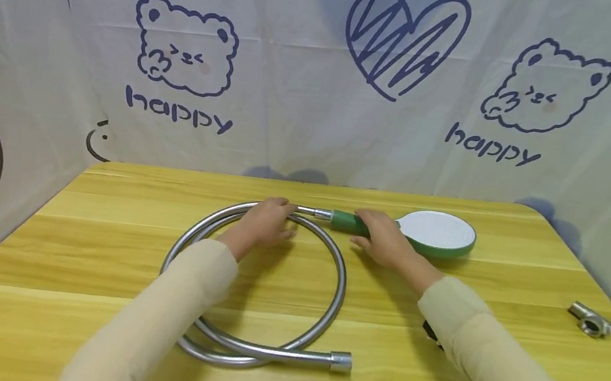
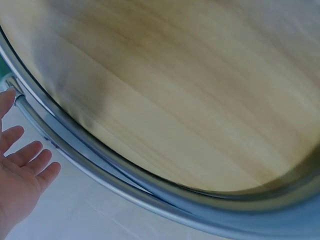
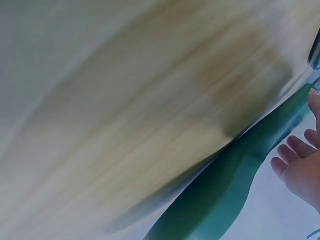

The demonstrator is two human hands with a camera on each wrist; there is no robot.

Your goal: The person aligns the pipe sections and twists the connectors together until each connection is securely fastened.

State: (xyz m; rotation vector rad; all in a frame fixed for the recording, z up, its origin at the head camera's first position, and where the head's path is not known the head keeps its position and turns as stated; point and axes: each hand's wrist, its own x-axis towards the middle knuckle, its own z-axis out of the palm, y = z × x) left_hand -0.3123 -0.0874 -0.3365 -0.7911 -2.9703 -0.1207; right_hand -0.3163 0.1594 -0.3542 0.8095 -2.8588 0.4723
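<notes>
A shower head with a green body and white face [image 1: 437, 228] lies at the back of the table, its handle pointing left. My right hand [image 1: 384, 239] is over that green handle; in the right wrist view its fingers [image 3: 289, 152] are spread loosely beside it. A coiled silver shower hose [image 1: 342, 283] meets the handle's end. Over the hose near this joint is my left hand [image 1: 269, 221], its fingers [image 2: 30, 155] apart and not curled round anything in the left wrist view. Whether either hand touches is hard to tell.
The hose's free end has a metal nut [image 1: 341, 361] nearer the front of the wooden table [image 1: 52, 310]. A small metal valve fitting [image 1: 592, 322] lies at the right. Something black [image 1: 431, 333] is partly hidden by the right sleeve. A patterned curtain [image 1: 292, 82] hangs behind.
</notes>
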